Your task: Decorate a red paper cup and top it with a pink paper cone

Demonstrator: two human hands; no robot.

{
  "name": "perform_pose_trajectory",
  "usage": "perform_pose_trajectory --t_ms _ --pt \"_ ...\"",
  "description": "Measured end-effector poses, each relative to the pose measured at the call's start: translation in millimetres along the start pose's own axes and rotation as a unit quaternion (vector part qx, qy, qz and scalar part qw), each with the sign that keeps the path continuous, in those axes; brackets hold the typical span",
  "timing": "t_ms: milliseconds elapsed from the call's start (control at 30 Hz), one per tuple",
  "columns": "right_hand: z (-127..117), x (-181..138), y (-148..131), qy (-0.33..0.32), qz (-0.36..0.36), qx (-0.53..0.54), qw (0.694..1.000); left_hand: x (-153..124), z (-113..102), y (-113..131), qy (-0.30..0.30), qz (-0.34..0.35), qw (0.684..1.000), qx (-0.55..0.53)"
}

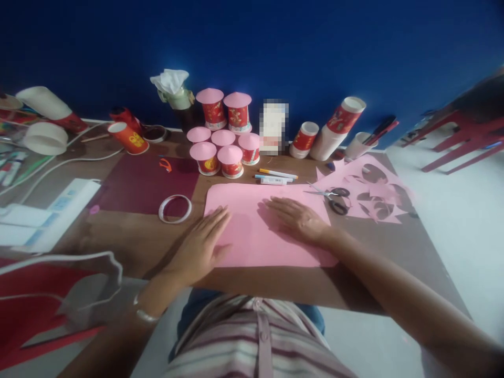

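Note:
A pink sheet of paper (252, 236) with rounded corners lies flat on the brown table in front of me. My left hand (205, 241) rests at its left edge, fingers stretched out, holding nothing. Across the right half of the sheet lies my right hand (297, 218), palm down and fingers extended. Close to the right hand are scissors (334, 194) with black handles, their blades pointing left. A roll of tape (161, 210) lies left of the sheet. Behind the sheet are several markers (277, 174).
Several red paper cups with pink cone tops (232, 161) stand at the back. Pink paper scraps (389, 202) with cut-out holes lie right. A maroon sheet (137, 184), orange cup (128, 137) and white power strip (59, 215) are left. Stacked cups (340, 123) lean near the blue wall.

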State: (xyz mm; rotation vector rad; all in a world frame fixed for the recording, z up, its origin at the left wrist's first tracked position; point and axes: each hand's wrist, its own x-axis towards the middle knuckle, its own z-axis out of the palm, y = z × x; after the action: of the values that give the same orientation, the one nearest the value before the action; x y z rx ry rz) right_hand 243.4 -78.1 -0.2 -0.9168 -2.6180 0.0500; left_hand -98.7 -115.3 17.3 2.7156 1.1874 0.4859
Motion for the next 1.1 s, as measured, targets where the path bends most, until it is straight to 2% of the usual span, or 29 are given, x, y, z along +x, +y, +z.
perform_pose_trajectory --t_ms 67,167,233,300,400,467,533,600,733,867,933,1000,1033,1100 --pt "0 -13 -2 -0.007 0.032 0.0 0.999 -14 5 7 -0.02 0.019 1.0 0.003" --pt "-2 -28 -2 0.018 0.166 -0.05 0.985 -26 13 15 -0.027 0.017 0.999 0.011" --pt "-2 -29 -13 0.026 0.196 -0.063 0.978 -30 17 18 -0.014 0.017 1.0 0.016" --pt "5 -20 -37 0.023 0.147 -0.037 0.988 -31 19 17 -0.001 0.021 1.0 0.018" --pt "24 8 -81 -0.005 0.021 0.037 0.999 -31 19 13 0.007 0.025 1.0 0.018" --pt "36 27 -96 -0.014 -0.01 0.053 0.998 -31 19 9 0.012 0.022 0.999 0.021" --pt "41 37 -93 -0.035 0.014 0.055 0.998 -31 19 6 0.011 0.026 0.999 0.025" --pt "38 34 -74 -0.053 0.078 0.043 0.995 -31 18 4 0.004 0.033 0.999 0.029" --pt "22 -4 -22 -0.064 0.25 0.004 0.966 -31 18 3 0.008 0.038 0.999 0.032" --pt "6 -47 3 -0.026 0.331 -0.056 0.942 -32 21 3 0.015 0.038 0.999 0.027" --pt "1 -56 -3 -0.009 0.349 -0.08 0.934 -32 21 3 0.015 0.036 0.999 0.026" --pt "0 -55 -22 -0.003 0.349 -0.093 0.932 -32 22 3 0.01 0.033 0.999 0.027" --pt "1 -50 -35 -0.005 0.326 -0.088 0.941 -32 21 3 0.005 0.032 0.999 0.027" --pt "5 -37 -64 -0.029 0.222 -0.046 0.974 -31 21 4 -0.004 0.034 0.999 0.023"
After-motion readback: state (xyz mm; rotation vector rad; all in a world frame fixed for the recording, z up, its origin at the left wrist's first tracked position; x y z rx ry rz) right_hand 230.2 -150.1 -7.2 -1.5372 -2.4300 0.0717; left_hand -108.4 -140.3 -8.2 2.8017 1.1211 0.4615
